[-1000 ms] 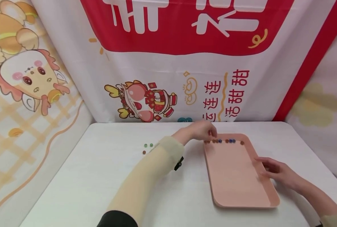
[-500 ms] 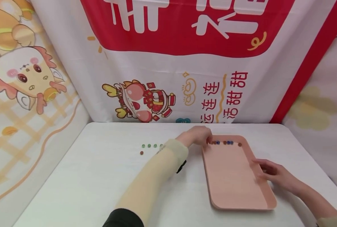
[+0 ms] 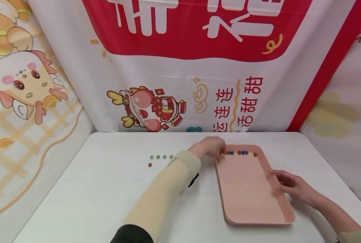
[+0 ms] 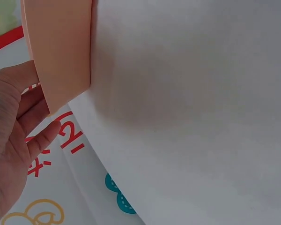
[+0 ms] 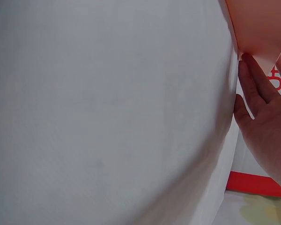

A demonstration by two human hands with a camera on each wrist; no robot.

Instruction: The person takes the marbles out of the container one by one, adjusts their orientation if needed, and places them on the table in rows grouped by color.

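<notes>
A pink tray lies on the white table. Along its inner far edge runs a row of brown and blue marbles. My left hand reaches over the far left corner of the tray, its fingers bent down beside the leftmost marbles. In the left wrist view the tray wall hides those fingertips, so whether they pinch a marble cannot be seen. My right hand grips the tray's right rim, and in the right wrist view its fingers lie against the outer wall.
Left of my left forearm, several green marbles stand in a row on the table, with a brown marble in front of them. The sleeve covers part of the table. A printed cloth hangs behind.
My left hand has lowered from above the tray's far left corner down to the marbles there. More green marbles show beside the sleeve. The right hand stays on the rim.
</notes>
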